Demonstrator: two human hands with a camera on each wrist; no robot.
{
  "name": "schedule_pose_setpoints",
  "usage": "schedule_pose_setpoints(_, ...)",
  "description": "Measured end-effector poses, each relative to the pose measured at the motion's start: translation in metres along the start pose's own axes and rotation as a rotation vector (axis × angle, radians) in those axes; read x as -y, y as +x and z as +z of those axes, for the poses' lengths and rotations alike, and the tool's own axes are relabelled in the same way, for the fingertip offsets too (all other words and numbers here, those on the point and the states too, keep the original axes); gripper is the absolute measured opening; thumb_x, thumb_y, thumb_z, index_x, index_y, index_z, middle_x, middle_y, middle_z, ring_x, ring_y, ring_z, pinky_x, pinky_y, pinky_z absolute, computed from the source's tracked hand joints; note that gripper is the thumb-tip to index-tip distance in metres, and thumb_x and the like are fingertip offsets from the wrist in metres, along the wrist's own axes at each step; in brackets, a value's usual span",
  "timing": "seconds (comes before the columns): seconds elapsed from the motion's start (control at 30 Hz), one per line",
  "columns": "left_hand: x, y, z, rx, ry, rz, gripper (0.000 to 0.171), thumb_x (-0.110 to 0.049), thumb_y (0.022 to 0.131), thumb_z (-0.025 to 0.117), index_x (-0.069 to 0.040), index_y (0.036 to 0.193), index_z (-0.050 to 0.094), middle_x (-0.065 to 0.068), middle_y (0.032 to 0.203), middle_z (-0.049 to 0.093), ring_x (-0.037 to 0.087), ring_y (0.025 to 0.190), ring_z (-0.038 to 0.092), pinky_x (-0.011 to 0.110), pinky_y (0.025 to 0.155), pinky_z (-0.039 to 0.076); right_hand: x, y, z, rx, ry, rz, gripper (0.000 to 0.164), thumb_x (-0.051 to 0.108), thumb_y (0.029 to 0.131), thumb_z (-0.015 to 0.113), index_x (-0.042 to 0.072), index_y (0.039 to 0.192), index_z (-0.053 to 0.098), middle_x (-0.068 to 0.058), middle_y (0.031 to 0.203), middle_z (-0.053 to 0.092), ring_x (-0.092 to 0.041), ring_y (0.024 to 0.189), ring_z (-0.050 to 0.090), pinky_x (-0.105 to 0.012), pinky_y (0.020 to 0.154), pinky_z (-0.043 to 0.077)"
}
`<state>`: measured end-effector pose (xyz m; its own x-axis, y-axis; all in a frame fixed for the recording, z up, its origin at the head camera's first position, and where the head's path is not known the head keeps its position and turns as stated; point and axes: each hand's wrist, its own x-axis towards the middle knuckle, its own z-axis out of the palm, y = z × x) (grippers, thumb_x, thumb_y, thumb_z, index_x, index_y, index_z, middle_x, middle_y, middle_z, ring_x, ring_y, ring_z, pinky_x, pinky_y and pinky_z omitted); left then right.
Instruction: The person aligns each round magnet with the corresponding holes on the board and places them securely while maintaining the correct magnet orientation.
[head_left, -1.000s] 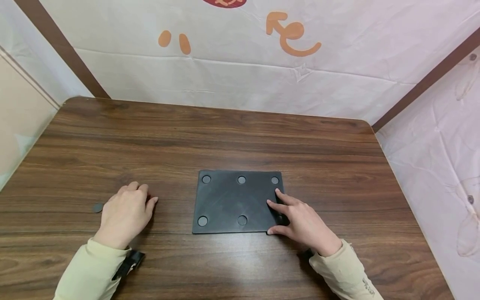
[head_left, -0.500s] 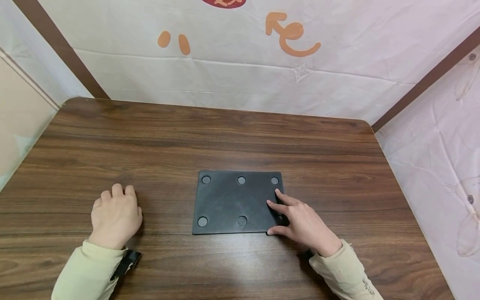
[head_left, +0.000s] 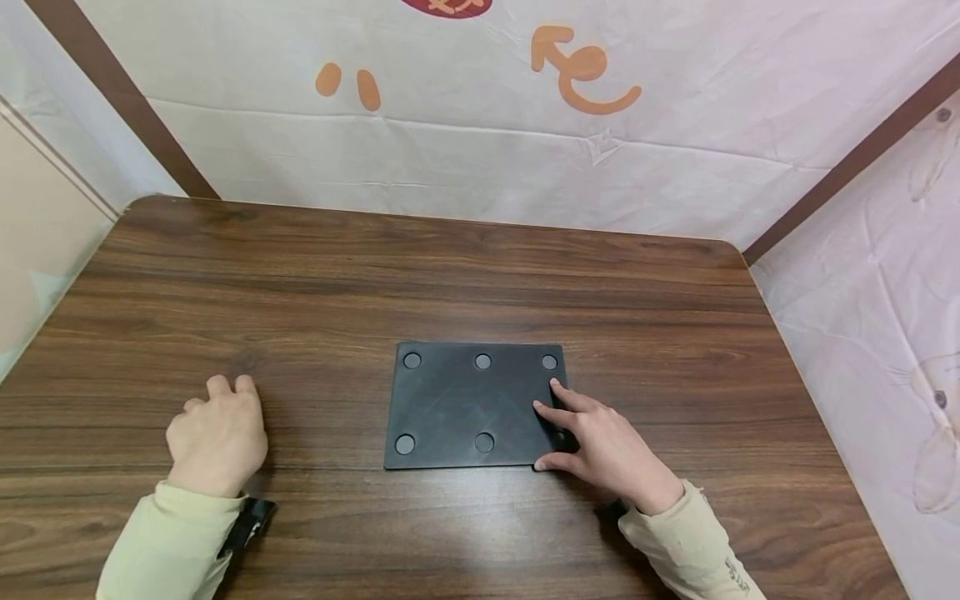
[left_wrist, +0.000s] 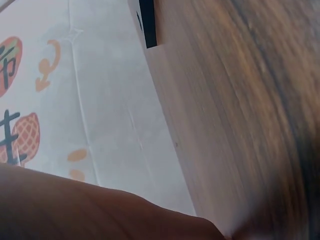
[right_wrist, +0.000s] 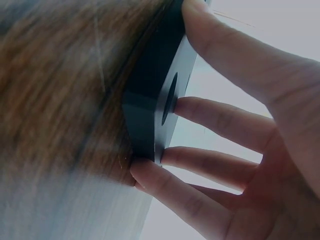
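Note:
A flat black board (head_left: 480,404) with round spots along its near and far edges lies on the table in the head view. The right hand (head_left: 611,442) rests at its right end with fingers spread and fairly straight. In the right wrist view, fingertips (right_wrist: 182,106) touch the board's face and edge near a round recess (right_wrist: 170,99), and the thumb (right_wrist: 197,10) lies along another edge. The left hand (head_left: 217,437) is low over the table at the left, back up, its fingers bent under and mostly hidden. I cannot tell whether it holds anything.
A brown wood-grain table (head_left: 337,275) carries the board. Behind it hangs a white printed sheet (head_left: 480,158) with orange marks, and another pale sheet (head_left: 862,333) hangs at the right. A dark strap (head_left: 247,525) sits at the left cuff.
The left hand has shifted left and bent its fingers, covering the place where a small grey disc lay on the table. The right hand and the board have stayed put.

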<state>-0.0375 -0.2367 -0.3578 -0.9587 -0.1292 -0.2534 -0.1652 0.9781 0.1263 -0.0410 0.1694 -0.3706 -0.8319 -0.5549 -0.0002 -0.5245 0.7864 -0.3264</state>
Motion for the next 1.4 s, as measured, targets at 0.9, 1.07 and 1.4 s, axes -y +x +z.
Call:
schedule_pose_setpoints(0.9, 0.007, 0.0, 0.001, -0.104, -0.03, -0.028, 0.013, 0.004, 0.086, 0.046, 0.017, 0.086, 0.045, 0.035, 0.075, 0.044, 0.053, 0.064, 0.049, 0.052, 0.044, 0.039, 0.0, 0.0, -0.001, 0.002, 0.01, 0.016, 0.071, 0.046, 0.07, 0.081, 0.009, 0.128, 0.063, -0.024, 0.141, 0.047, -0.033, 0.119, 0.058, -0.045, 0.09, 0.051)
schedule_pose_setpoints(1.07, 0.01, 0.002, 0.0, -0.081, -0.042, -0.053, 0.016, 0.004, 0.086, 0.045, 0.02, 0.091, 0.045, 0.035, 0.076, 0.043, 0.054, 0.065, 0.05, 0.052, 0.044, 0.04, 0.0, 0.0, -0.001, 0.008, 0.004, 0.018, 0.071, 0.046, 0.071, 0.081, 0.009, 0.129, 0.062, -0.024, 0.141, 0.046, -0.033, 0.119, 0.058, -0.046, 0.09, 0.05)
schedule_pose_setpoints(1.4, 0.019, 0.006, -0.005, -0.099, -0.078, -0.047, 0.019, 0.005, 0.083, 0.046, 0.023, 0.089, 0.048, 0.04, 0.08, 0.048, 0.057, 0.072, 0.053, 0.06, 0.051, 0.045, 0.0, 0.0, -0.001, 0.01, 0.005, 0.017, 0.071, 0.046, 0.071, 0.08, 0.009, 0.129, 0.062, -0.024, 0.142, 0.046, -0.033, 0.119, 0.058, -0.045, 0.091, 0.05)
